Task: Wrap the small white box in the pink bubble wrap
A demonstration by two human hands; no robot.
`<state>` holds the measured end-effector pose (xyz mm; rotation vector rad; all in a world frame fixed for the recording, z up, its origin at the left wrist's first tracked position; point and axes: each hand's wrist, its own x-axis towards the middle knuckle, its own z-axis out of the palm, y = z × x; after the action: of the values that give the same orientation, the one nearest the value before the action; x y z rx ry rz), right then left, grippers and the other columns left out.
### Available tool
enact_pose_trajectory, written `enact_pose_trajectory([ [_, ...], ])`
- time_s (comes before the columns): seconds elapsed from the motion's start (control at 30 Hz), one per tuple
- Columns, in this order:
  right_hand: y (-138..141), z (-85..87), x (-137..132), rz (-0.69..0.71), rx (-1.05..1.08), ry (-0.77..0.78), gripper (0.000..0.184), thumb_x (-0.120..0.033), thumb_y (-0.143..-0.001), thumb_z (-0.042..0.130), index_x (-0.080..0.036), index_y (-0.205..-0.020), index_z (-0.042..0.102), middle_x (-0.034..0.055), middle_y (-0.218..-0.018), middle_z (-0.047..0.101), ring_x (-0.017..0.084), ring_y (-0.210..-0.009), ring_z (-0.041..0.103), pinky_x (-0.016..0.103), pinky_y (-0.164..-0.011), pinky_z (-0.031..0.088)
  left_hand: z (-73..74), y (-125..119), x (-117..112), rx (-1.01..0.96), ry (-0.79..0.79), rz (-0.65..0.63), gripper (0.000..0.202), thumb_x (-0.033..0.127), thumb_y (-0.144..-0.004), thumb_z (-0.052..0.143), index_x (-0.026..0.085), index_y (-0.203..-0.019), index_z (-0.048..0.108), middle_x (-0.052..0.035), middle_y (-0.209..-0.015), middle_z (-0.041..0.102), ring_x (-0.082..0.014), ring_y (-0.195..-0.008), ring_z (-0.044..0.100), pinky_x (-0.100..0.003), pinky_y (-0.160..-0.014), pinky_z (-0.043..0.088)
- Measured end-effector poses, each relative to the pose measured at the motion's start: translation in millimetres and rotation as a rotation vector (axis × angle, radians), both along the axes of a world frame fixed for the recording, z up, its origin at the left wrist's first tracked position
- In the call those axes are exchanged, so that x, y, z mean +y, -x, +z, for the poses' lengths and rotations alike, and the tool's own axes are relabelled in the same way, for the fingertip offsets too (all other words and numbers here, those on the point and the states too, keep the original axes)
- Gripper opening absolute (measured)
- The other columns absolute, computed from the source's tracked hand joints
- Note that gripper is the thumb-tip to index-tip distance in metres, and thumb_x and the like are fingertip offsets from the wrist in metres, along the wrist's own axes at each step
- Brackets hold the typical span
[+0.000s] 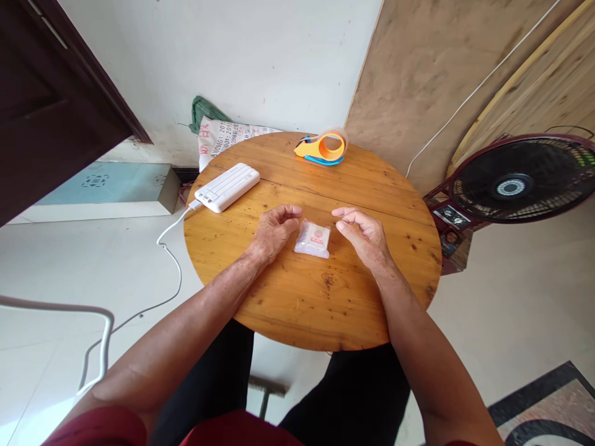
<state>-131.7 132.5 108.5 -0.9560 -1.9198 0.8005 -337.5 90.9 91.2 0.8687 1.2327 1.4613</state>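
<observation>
A small square packet (318,236) lies on the round wooden table, wrapped in clear bubble wrap. Red printing shows on its pale face. My left hand (277,230) is right beside the packet's left edge, its fingers loosely bent and the thumb a little apart from them. Whether the thumb touches the wrap I cannot tell. On the other side, my right hand (364,234) hovers with a gap to the packet. Its forefinger points inward, the thumb is apart below it, and nothing is between them.
An orange and blue tape dispenser (323,148) stands at the table's (297,316) back. A white power bank (227,187) with a white cable (179,266) lies at the left edge. Beyond the right side is a dark fan (520,179); a printed sack (223,139) sits behind.
</observation>
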Motion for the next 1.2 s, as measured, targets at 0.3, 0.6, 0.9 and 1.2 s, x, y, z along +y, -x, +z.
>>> enact_pose_trajectory([
  [0.3,0.6,-1.6,0.4,0.005,-0.006,-0.028,0.024,-0.042,-0.087,0.065,-0.023,-0.073,0.063,0.0053,-0.107,0.073,0.023,-0.104,0.067,0.043,-0.099,0.048,-2.0,-0.7,0.0,0.005,-0.014,-0.002,0.024,0.022,-0.059,0.072,0.016,-0.082,0.07,-0.0005,-0.082,0.07,-0.013,-0.073,0.059,-0.028,-0.077,0.047],
  [0.6,0.0,-2.3,1.0,0.025,-0.01,-0.047,0.016,-0.035,-0.088,0.064,-0.023,-0.079,0.068,0.0054,-0.109,0.072,0.022,-0.104,0.067,0.042,-0.099,0.048,-0.5,-1.7,0.0,-0.028,-0.015,-0.033,0.025,0.023,-0.059,0.074,0.015,-0.082,0.069,0.0002,-0.078,0.07,-0.0119,-0.071,0.06,-0.026,-0.075,0.048],
  [0.9,1.1,-0.3,0.5,0.026,-0.012,-0.058,0.013,-0.033,-0.088,0.065,-0.023,-0.081,0.07,0.006,-0.108,0.073,0.021,-0.103,0.067,0.041,-0.098,0.049,-1.3,-1.3,-0.9,-0.03,-0.013,-0.056,0.029,0.027,-0.06,0.079,0.015,-0.085,0.068,-0.0018,-0.082,0.07,-0.0132,-0.073,0.061,-0.029,-0.077,0.048],
  [1.2,1.5,-0.4,-0.6,0.055,-0.001,-0.09,0.008,-0.027,-0.087,0.065,-0.023,-0.084,0.071,0.0055,-0.108,0.073,0.02,-0.101,0.068,0.039,-0.097,0.05,-4.9,-0.2,0.7,-0.006,-0.009,-0.093,0.037,0.032,-0.06,0.079,0.014,-0.091,0.067,-0.0033,-0.088,0.07,-0.0143,-0.077,0.062,-0.029,-0.079,0.049],
])
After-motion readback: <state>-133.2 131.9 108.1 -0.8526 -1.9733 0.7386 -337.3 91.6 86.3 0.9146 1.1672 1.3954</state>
